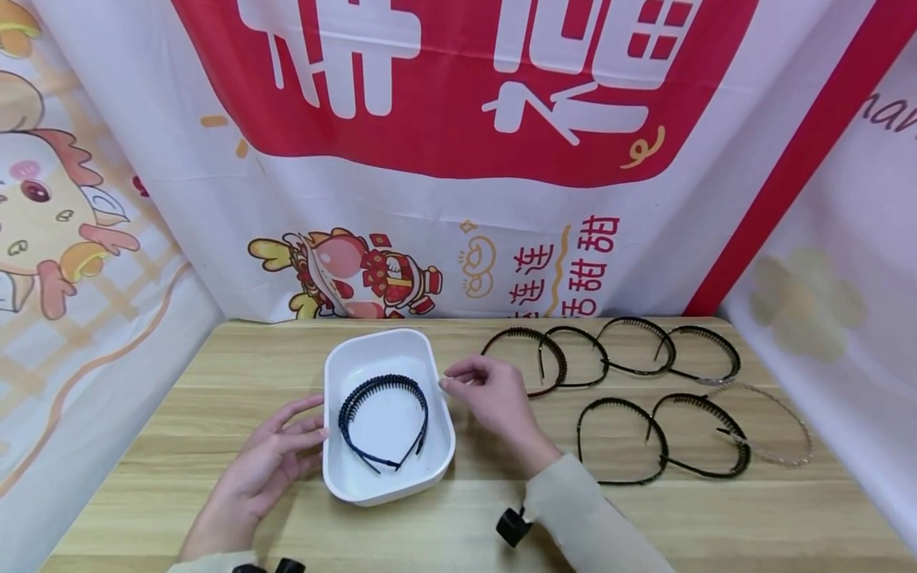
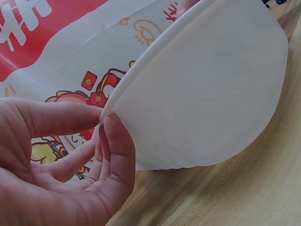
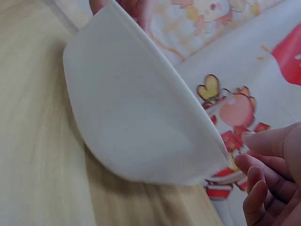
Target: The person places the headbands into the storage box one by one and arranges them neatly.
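Observation:
A white plastic tub [image 1: 401, 487] with rounded corners sits on the table, holding black toothed headbands [image 1: 358, 391] that overlap closely, so their number is unclear. At the tub's left side is my left hand [image 1: 268, 461]; in the left wrist view its thumb and forefinger pinch the rim of the tub [image 2: 202, 94]. My right hand [image 1: 494, 402] is beside the right rim. The right wrist view shows its thumb and fingers [image 3: 270, 141] loosely bent, close to the corner of the tub [image 3: 122, 103], with nothing held between them.
To the right, several headbands lie in two rows on the wooden table [image 1: 236, 358], including a dark red one [image 1: 561, 366], a black one [image 1: 665, 442] and a clear twisted one [image 1: 809, 438]. Printed cloth [image 1: 458, 191] hangs behind and along both sides.

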Motion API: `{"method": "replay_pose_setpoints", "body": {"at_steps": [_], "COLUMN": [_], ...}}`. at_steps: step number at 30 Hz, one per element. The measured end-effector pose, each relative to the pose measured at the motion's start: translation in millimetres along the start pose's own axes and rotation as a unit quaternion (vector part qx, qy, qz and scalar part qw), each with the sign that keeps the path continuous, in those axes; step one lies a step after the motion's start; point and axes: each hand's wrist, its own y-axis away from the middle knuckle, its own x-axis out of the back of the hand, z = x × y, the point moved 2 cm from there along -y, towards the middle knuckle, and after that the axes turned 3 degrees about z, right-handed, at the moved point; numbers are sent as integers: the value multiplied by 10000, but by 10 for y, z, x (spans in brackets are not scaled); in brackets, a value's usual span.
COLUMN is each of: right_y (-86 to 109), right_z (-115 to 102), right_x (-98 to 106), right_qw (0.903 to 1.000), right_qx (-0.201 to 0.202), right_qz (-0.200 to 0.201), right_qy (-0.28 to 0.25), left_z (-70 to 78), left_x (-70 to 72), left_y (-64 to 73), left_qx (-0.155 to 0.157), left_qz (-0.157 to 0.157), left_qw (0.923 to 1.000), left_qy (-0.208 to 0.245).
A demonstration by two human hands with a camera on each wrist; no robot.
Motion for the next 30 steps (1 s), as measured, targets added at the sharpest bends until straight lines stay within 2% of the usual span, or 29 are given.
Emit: {"method": "replay_pose_setpoints", "body": {"at_steps": [4,10,21,30], "right_y": [109,271,456,567], "right_z": [178,442,748,932], "right_x": [249,650,1247,1741], "right_qw": [9991,9965,9921,9853], "right_qx": [-278,-486,-664,-1127], "right_qz": [311,674,1007,1146], "right_qy": [-61,56,344,587], "left_z": [0,10,-26,-29], "left_x": [4,31,64,27], "left_y": [14,18,-7,-20], "left_qx": [-33,-79,-171,-88], "left_qz": [33,30,-78,-86], "left_qw": [10000,10000,9998,9999], "left_qy": [-27,-8,94,46]}}
